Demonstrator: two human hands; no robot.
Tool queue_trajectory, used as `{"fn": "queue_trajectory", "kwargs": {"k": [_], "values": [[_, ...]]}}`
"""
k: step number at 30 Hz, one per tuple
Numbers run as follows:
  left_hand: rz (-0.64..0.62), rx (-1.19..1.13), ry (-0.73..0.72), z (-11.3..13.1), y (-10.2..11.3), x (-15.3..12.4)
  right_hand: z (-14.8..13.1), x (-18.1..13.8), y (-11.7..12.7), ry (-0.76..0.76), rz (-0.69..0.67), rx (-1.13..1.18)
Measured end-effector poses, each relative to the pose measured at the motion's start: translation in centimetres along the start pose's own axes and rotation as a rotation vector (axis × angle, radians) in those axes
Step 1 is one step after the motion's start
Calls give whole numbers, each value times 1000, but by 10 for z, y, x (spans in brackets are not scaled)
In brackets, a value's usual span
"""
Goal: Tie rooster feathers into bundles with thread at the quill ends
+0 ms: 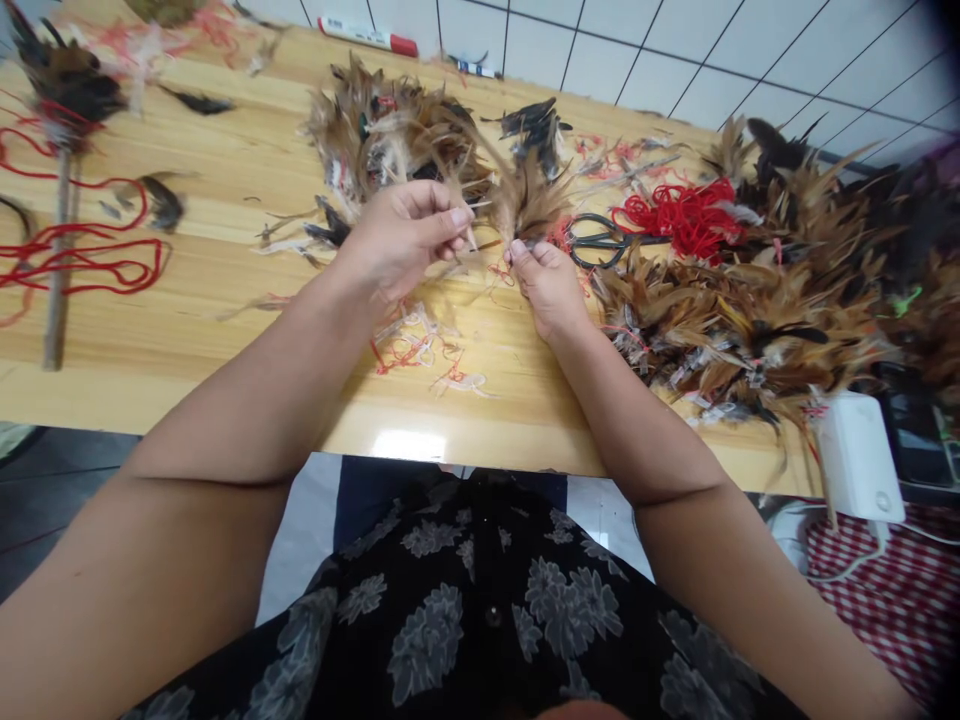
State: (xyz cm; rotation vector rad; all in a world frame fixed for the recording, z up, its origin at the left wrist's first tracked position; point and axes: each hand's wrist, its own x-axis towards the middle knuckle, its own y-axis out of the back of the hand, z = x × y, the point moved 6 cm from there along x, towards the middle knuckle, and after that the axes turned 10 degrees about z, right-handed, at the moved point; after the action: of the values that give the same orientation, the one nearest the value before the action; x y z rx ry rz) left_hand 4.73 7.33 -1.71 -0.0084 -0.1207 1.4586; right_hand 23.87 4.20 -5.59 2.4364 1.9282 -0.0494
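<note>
Between thumb and fingers, my left hand (pixel 416 235) pinches a few loose feathers (pixel 459 190), their pale quills sticking out near the fingertips. A bunch of brown feathers (pixel 534 195) fans upward from my right hand (pixel 546 280), which grips it at the base. The two hands are close together but apart, over the wooden table. Just behind my left hand lies a big pile of brown feathers (pixel 405 110). Black-handled scissors (pixel 600 240) rest right of my right hand, beside a tangle of red string (pixel 694 220).
Many brown feather bunches (pixel 742 320) cover the table's right side, near a white power bank (pixel 862 455) with a cable. At left lie a feather duster (pixel 60 200) and loose red cord (pixel 112 255). A red-capped marker (pixel 367 36) sits by the tiled wall. Thread scraps (pixel 424 345) litter the front.
</note>
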Motion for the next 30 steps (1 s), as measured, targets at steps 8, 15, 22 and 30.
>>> {"fn": "queue_trajectory", "kwargs": {"k": [8,15,22,30], "values": [[-26,29,-114,-14,-18,-4,0,-5,-8,40,-68,-37],[19,199,-231,-9,-10,-1,1,-4,-10,-13,-83,-20],[42,182,-225,-12,-13,-1,-4,-6,-15,10,-123,-18],[-114,80,2,-23,-18,-4,2,-2,-12,39,-96,-47]]}}
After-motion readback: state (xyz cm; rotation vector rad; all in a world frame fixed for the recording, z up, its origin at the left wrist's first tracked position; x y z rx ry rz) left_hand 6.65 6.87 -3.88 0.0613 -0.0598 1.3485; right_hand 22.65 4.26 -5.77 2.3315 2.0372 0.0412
